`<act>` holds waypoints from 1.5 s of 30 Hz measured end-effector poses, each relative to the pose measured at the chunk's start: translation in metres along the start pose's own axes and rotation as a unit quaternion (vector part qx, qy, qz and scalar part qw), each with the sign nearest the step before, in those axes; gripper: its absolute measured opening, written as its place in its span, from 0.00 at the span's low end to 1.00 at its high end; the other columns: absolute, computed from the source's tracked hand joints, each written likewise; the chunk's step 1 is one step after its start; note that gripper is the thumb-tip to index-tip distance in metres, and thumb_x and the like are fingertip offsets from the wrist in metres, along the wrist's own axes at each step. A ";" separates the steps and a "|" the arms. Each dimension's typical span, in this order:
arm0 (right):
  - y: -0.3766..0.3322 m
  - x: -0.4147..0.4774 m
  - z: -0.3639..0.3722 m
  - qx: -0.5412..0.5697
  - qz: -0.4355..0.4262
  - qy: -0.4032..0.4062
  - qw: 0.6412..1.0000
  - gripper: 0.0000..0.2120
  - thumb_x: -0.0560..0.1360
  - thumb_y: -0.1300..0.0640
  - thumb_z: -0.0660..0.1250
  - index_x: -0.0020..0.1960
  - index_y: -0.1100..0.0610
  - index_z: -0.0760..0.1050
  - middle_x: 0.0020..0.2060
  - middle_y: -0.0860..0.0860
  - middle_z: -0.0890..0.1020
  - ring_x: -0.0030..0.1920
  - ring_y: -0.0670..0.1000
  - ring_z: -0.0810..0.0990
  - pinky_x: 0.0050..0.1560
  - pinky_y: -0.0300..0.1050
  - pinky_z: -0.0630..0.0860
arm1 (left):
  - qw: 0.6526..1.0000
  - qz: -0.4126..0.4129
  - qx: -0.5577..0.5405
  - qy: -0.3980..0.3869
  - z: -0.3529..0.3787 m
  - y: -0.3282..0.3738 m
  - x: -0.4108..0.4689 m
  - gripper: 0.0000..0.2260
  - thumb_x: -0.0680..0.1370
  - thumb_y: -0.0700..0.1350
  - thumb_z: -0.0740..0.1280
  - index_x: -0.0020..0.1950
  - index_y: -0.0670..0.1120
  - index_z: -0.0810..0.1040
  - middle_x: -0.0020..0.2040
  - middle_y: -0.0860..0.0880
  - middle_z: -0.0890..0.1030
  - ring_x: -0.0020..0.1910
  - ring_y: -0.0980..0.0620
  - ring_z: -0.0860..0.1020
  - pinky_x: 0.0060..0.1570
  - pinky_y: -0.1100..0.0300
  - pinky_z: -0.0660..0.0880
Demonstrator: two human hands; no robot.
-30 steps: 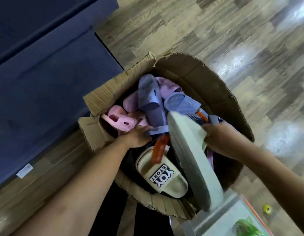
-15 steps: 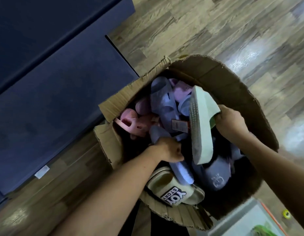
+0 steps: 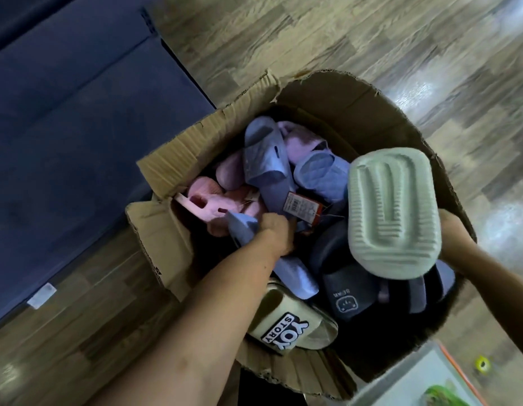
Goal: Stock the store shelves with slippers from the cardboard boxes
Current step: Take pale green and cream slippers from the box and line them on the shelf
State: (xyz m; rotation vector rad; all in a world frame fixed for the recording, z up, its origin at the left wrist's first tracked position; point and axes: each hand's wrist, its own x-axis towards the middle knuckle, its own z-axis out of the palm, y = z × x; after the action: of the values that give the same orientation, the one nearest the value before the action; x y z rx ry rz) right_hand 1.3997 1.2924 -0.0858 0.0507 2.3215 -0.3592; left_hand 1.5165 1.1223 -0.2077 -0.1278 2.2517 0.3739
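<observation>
Dim, soft-focus view; window glare on floor (image 3: 430,83); bowed edges

right grip (image 3: 453,232): fingers behind green slipper (image 3: 393,212) | left grip (image 3: 276,232): fingertips hidden round blue slipper (image 3: 295,276)

— What do we see of ourselves here?
— Two bare forearms. Our left forearm (image 3: 195,332) is the larger in view, broad near the camera and tapering to the wrist, with a few small dark marks on it.
— And the hands?
— Our left hand (image 3: 273,235) shows its back and knuckles. Our right hand (image 3: 453,230) shows only in part, above a stretch of right forearm (image 3: 494,276).
— Any clothing?
— We cannot tell.
</observation>
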 end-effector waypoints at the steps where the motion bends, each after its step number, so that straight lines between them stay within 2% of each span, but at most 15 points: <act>1: 0.003 0.000 -0.002 -0.021 -0.013 0.004 1.000 0.15 0.77 0.71 0.57 0.33 0.61 0.70 0.33 0.55 0.72 0.40 0.57 0.71 0.42 0.43 0.69 | 1.000 -0.010 -0.029 0.004 0.006 -0.001 0.002 0.27 0.78 0.55 0.62 0.73 0.47 0.60 0.69 0.43 0.68 0.67 0.43 0.69 0.61 0.52 0.69; 4: 0.013 -0.001 -0.003 -0.096 -0.033 0.005 0.995 0.09 0.78 0.67 0.59 0.42 0.60 0.76 0.40 0.59 0.76 0.50 0.60 0.74 0.47 0.45 0.63 | 0.998 -0.047 -0.026 0.016 0.008 -0.001 0.018 0.24 0.78 0.50 0.63 0.72 0.46 0.61 0.67 0.42 0.70 0.65 0.43 0.71 0.60 0.52 0.70; 6: 0.018 -0.001 0.000 -0.107 -0.042 0.019 0.993 0.09 0.77 0.62 0.61 0.40 0.58 0.76 0.39 0.56 0.77 0.46 0.57 0.73 0.46 0.46 0.65 | 0.997 -0.065 0.015 0.036 0.008 0.001 0.030 0.18 0.79 0.47 0.61 0.69 0.46 0.67 0.65 0.44 0.75 0.64 0.45 0.74 0.58 0.55 0.72; 10: 0.026 0.000 0.005 -0.165 -0.084 0.021 0.983 0.10 0.76 0.62 0.62 0.55 0.59 0.78 0.43 0.58 0.81 0.44 0.61 0.77 0.45 0.50 0.72 | 0.997 -0.031 0.053 0.050 0.023 0.006 0.036 0.14 0.82 0.43 0.56 0.65 0.45 0.74 0.64 0.46 0.77 0.63 0.47 0.75 0.58 0.57 0.72; 14: 0.029 -0.015 0.002 -0.182 -0.064 -0.003 0.981 0.07 0.76 0.59 0.64 0.52 0.54 0.78 0.39 0.53 0.75 0.42 0.54 0.72 0.43 0.45 0.67 | 0.999 -0.036 -0.012 0.038 0.002 -0.032 0.004 0.17 0.78 0.51 0.62 0.64 0.45 0.73 0.64 0.43 0.75 0.63 0.43 0.74 0.57 0.54 0.71; 17: 0.034 -0.035 0.001 -0.210 -0.063 -0.033 0.975 0.06 0.75 0.61 0.64 0.50 0.57 0.78 0.41 0.55 0.78 0.42 0.54 0.73 0.41 0.43 0.66 | 0.991 -0.093 -0.099 0.005 0.000 -0.079 -0.027 0.20 0.75 0.56 0.65 0.60 0.44 0.74 0.62 0.42 0.76 0.60 0.42 0.75 0.56 0.53 0.71; 22: 0.036 -0.086 0.013 -0.257 -0.093 -0.131 0.953 0.05 0.62 0.51 0.56 0.30 0.52 0.66 0.25 0.48 0.73 0.38 0.48 0.74 0.32 0.34 0.66 | 0.989 -0.115 -0.086 0.016 -0.007 -0.053 -0.060 0.16 0.77 0.47 0.62 0.63 0.42 0.72 0.64 0.42 0.74 0.63 0.41 0.73 0.58 0.51 0.71; 25: 0.050 -0.102 0.040 -0.329 -0.169 -0.206 0.906 0.17 0.63 0.50 0.57 0.50 0.47 0.74 0.45 0.43 0.81 0.49 0.49 0.78 0.41 0.40 0.69 | 0.990 -0.069 -0.101 0.069 -0.018 -0.041 -0.070 0.17 0.78 0.45 0.61 0.65 0.42 0.67 0.65 0.42 0.73 0.63 0.41 0.72 0.57 0.51 0.70; 27: 0.056 -0.111 0.057 -0.281 -0.186 -0.193 0.921 0.17 0.68 0.51 0.57 0.54 0.48 0.75 0.49 0.45 0.82 0.53 0.52 0.78 0.47 0.46 0.72 | 0.983 0.005 -0.162 0.084 -0.021 -0.038 -0.074 0.16 0.78 0.47 0.62 0.65 0.45 0.68 0.64 0.44 0.72 0.63 0.43 0.71 0.56 0.53 0.69; 30: 0.055 -0.123 0.063 -0.147 -0.195 -0.131 0.961 0.11 0.67 0.53 0.53 0.43 0.51 0.72 0.40 0.42 0.75 0.45 0.53 0.78 0.43 0.50 0.71 | 0.937 0.019 -0.345 0.042 -0.022 -0.022 -0.079 0.13 0.80 0.48 0.60 0.61 0.46 0.74 0.61 0.45 0.77 0.61 0.46 0.74 0.58 0.57 0.68; 33: 0.049 -0.126 0.055 -0.101 -0.162 -0.027 0.981 0.10 0.68 0.55 0.53 0.43 0.57 0.70 0.38 0.50 0.77 0.42 0.57 0.77 0.39 0.51 0.71 | 0.858 -0.070 -0.506 0.055 -0.025 -0.018 -0.083 0.14 0.80 0.51 0.58 0.54 0.43 0.77 0.55 0.43 0.79 0.59 0.46 0.75 0.59 0.56 0.68; 37: 0.027 -0.123 0.042 -0.137 -0.127 0.080 0.979 0.09 0.78 0.54 0.56 0.41 0.58 0.66 0.43 0.59 0.81 0.44 0.62 0.77 0.36 0.46 0.62 | 0.739 -0.117 -0.661 0.052 -0.038 -0.016 -0.100 0.14 0.76 0.61 0.61 0.44 0.50 0.74 0.49 0.50 0.75 0.51 0.50 0.72 0.52 0.57 0.68; 40: -0.014 -0.117 0.047 -0.185 -0.167 0.101 0.963 0.14 0.78 0.50 0.56 0.45 0.60 0.72 0.44 0.61 0.81 0.46 0.62 0.78 0.37 0.46 0.60 | 0.706 -0.059 -0.706 0.002 -0.060 -0.002 -0.119 0.18 0.68 0.66 0.66 0.49 0.56 0.71 0.55 0.53 0.74 0.51 0.54 0.72 0.53 0.64 0.72; 42: -0.043 -0.111 0.053 -0.185 -0.170 0.091 0.964 0.15 0.78 0.51 0.56 0.47 0.61 0.73 0.46 0.60 0.81 0.48 0.61 0.78 0.37 0.45 0.59 | 0.721 -0.021 -0.691 -0.043 -0.079 0.000 -0.132 0.23 0.69 0.62 0.69 0.59 0.55 0.69 0.53 0.52 0.77 0.45 0.55 0.74 0.51 0.67 0.76; 45: -0.071 -0.097 0.061 -0.137 -0.219 0.060 0.964 0.11 0.78 0.51 0.58 0.43 0.58 0.70 0.44 0.59 0.80 0.46 0.61 0.77 0.37 0.46 0.62 | 0.797 0.001 -0.591 -0.125 -0.096 -0.023 -0.145 0.28 0.67 0.49 0.75 0.62 0.54 0.66 0.54 0.43 0.78 0.49 0.46 0.77 0.57 0.45 0.76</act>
State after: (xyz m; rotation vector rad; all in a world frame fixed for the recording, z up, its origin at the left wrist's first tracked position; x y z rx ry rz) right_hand 1.4999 1.2142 -0.0406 -0.5995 2.4702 -0.2526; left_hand 1.5459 1.0659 -0.0447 -0.6688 1.4454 1.6478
